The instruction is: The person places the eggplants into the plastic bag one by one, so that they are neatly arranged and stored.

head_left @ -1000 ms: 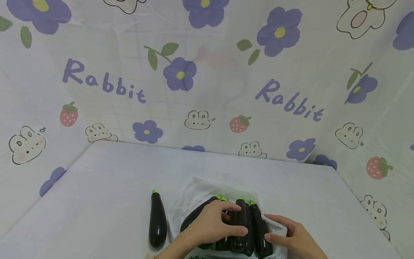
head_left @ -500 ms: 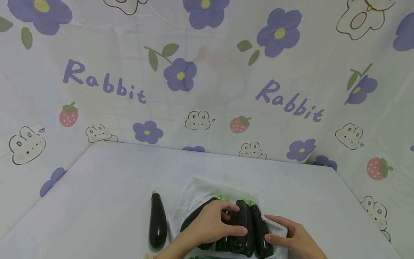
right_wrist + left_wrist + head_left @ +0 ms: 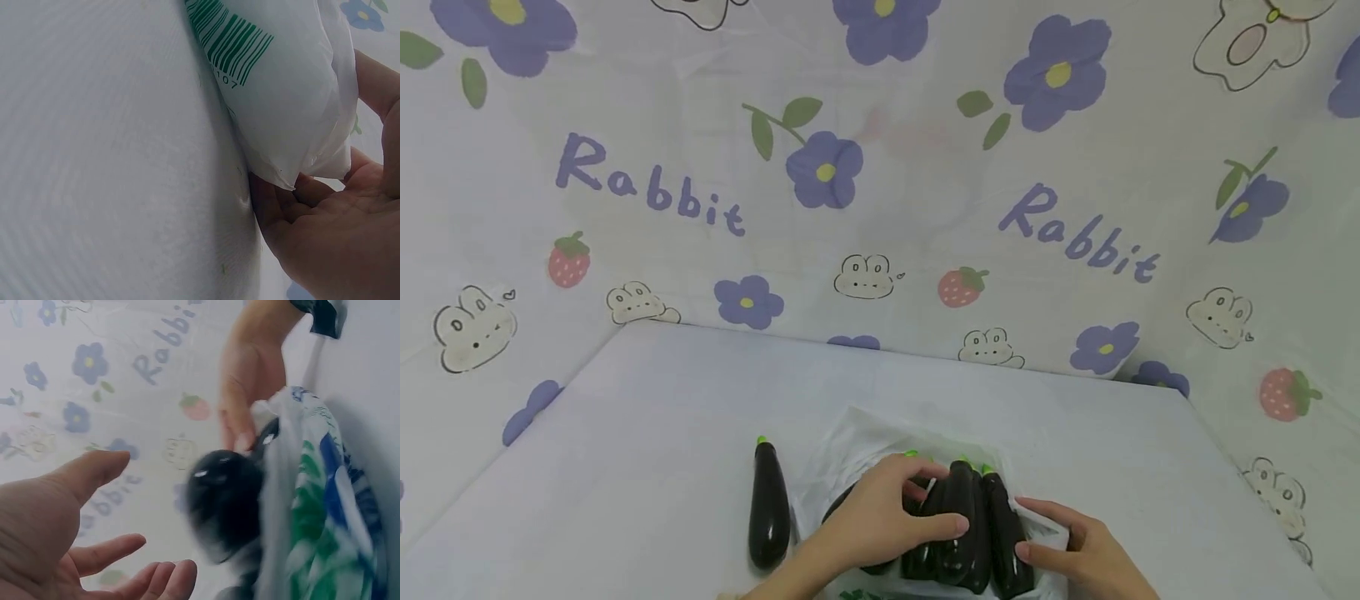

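Note:
Several dark eggplants (image 3: pixel 958 493) with green stem ends lie side by side in a white plastic bag (image 3: pixel 853 433). My left hand (image 3: pixel 874 518) hovers over them, thumb and fingers spread apart. In the left wrist view that left hand (image 3: pixel 39 528) holds nothing, and a gap separates it from the rounded end of an eggplant (image 3: pixel 224 503). At the bag's right side, my right hand (image 3: pixel 1088 546) holds the folded edge, its thumb beside the rightmost eggplant. The right wrist view shows the fingers of my right hand (image 3: pixel 340 228) curled behind the plastic.
One loose eggplant (image 3: pixel 769 510) lies on the white tabletop (image 3: pixel 647 467), left of the bag. Behind the table hangs a white curtain (image 3: pixel 917 192) printed with flowers and rabbits. Green and blue print (image 3: pixel 312 512) covers the bag's near side.
My left hand has drawn back slightly to the left, away from the eggplants in the bag. My right hand stays at the bag's edge. The head view has shifted a little.

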`<state>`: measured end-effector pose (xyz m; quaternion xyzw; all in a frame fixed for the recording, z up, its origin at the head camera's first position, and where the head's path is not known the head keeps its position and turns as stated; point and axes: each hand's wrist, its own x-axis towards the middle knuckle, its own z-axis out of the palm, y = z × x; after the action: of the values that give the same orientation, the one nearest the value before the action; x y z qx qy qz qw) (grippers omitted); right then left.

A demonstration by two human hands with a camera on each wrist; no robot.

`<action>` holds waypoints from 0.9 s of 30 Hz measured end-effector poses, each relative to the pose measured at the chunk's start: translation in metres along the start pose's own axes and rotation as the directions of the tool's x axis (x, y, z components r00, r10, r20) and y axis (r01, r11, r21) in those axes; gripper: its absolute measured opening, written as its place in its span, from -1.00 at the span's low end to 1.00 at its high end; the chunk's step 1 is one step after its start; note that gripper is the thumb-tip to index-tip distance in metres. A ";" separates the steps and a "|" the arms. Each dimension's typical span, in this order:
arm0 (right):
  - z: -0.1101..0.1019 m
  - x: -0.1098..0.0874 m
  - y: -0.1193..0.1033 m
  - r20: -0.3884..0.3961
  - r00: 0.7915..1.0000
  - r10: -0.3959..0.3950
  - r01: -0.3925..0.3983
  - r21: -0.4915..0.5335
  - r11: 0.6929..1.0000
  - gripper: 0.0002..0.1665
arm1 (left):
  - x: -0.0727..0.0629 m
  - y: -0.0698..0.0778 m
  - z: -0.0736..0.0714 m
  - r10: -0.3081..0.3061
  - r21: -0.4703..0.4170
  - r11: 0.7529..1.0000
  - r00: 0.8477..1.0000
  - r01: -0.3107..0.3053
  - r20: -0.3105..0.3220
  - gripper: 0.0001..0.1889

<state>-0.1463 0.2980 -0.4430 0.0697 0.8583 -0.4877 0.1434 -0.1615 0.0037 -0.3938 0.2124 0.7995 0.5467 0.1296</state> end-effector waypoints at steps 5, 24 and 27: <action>-0.005 -0.002 0.002 0.008 1.000 0.004 -0.004 -0.002 1.000 -0.17 | -0.032 0.003 -0.036 0.070 0.028 0.997 0.991 -0.067 -0.111 -0.50; 0.003 0.001 0.000 -0.007 1.000 0.003 -0.004 -0.019 1.000 -0.18 | -0.076 -0.084 -0.121 -0.241 -0.079 0.970 0.894 0.228 -0.378 -0.40; 0.002 0.001 0.000 0.003 1.000 -0.019 0.019 -0.020 1.000 -0.20 | -0.077 -0.094 -0.122 -0.232 -0.076 0.973 0.906 0.220 -0.355 -0.40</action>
<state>-0.1471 0.2960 -0.4440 0.0594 0.8635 -0.4806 0.1408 -0.1663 -0.1628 -0.4375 0.0121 0.8194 0.5711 0.0465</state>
